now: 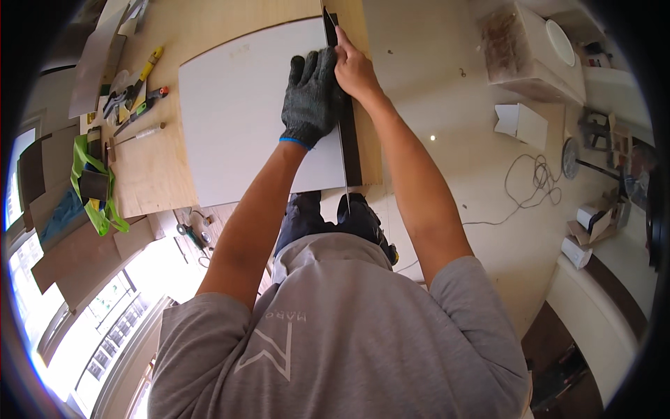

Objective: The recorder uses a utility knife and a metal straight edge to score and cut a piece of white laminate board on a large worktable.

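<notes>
A large white sheet (237, 119) lies on a plywood table (150, 174). Along the sheet's right edge runs a long dark straightedge (351, 153). My left hand (310, 94), in a grey knit glove, lies flat on the sheet with its palm edge pressing on the straightedge. My bare right hand (354, 70) is right beside it at the far end of the straightedge. Its fingers pinch a thin dark cutter (328, 17) held against the strip. Both forearms reach forward over my grey shirt.
Hand tools lie at the table's left: a yellow-handled tool (150, 66), a screwdriver (139, 133), and a green strap (87, 174). On the pale floor to the right are a white box (537, 52), a folded card piece (523, 122) and a loose cable (534, 181).
</notes>
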A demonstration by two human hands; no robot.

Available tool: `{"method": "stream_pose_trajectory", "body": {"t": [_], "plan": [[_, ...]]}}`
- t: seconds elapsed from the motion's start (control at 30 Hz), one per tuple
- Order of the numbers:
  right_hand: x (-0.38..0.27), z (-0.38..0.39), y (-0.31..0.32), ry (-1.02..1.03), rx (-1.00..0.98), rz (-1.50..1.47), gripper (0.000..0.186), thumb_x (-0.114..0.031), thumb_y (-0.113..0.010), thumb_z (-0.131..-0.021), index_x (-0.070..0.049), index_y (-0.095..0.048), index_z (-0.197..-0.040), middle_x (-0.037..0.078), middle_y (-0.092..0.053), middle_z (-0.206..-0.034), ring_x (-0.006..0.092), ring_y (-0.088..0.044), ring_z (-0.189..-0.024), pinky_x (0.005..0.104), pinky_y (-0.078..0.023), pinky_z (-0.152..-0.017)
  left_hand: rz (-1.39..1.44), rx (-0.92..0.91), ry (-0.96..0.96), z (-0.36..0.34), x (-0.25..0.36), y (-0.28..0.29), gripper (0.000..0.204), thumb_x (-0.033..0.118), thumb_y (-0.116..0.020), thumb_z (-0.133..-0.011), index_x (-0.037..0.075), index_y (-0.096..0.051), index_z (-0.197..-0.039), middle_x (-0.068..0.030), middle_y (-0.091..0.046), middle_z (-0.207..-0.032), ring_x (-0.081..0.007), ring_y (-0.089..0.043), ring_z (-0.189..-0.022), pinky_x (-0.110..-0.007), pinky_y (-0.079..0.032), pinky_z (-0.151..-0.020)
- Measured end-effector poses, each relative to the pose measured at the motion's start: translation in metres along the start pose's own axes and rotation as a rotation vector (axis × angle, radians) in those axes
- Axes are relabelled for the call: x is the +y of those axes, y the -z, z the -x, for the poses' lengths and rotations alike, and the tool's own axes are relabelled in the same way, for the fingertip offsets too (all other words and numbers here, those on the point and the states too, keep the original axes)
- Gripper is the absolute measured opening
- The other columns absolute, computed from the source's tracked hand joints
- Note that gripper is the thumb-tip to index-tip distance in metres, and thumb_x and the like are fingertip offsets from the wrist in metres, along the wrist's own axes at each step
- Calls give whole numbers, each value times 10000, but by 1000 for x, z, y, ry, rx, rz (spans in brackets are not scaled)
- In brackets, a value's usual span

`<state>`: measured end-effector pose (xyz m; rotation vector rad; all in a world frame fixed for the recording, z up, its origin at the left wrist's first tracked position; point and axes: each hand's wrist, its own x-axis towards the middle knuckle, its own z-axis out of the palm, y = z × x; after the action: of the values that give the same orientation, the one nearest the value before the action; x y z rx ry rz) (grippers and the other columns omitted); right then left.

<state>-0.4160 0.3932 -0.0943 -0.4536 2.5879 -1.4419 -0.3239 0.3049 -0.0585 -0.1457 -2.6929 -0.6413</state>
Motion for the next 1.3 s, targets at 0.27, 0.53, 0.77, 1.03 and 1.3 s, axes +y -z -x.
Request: {"method": "stream_pose_trajectory", "body": {"t": [0.27, 0.53, 0.77, 1.03, 1.3], "plan": [[2, -2, 3, 20, -8, -96, 465, -270, -448, -980, -206, -427, -1440, 251, -646, -1103, 440, -602, -1039, 454, -495, -910, -5, -49, 22, -1, 1, 2, 600, 169, -569, -841, -8, -409, -1392, -215, -474, -1383, -394, -414, -1293, -514, -275, -1100], [-8, 9, 2, -98, -60, -107, 461, -248, -437, -1013, -253, -382, -1471, 202, -624, -1229, 369, -585, -1153, 384, -467, -954, -111, -14, 51, 8, -6, -6, 618, 208, -590, -820, -15, -419, -1370, -206, -483, -1364, -374, -431, -1297, -521, -238, -1135], [-4, 7, 2, -78, -49, -91, 465, -250, -438, -1010, -252, -381, -1471, 203, -641, -1194, 374, -598, -1128, 390, -474, -938, -127, 7, 13, 5, -5, -5, 617, 205, -584, -820, -27, -417, -1367, -216, -492, -1351, -381, -449, -1276, -525, -256, -1122], [-6, 3, 3, -93, -74, -61, 457, -246, -427, -1006, -230, -398, -1462, 205, -648, -1174, 400, -596, -1110, 407, -473, -936, -68, 0, 35, 5, -4, -4, 616, 180, -594, -817, -12, -416, -1375, -212, -474, -1376, -391, -422, -1297, -524, -260, -1119], [-4, 31, 17, -32, -78, -46, 462, -247, -445, -983, -194, -423, -1442, 253, -639, -1118, 453, -588, -1046, 462, -490, -915, -83, -14, 7, 8, -6, -5, 629, 155, -584, -830, 13, -395, -1412, -207, -444, -1422, -394, -403, -1318, -523, -255, -1122]]}}
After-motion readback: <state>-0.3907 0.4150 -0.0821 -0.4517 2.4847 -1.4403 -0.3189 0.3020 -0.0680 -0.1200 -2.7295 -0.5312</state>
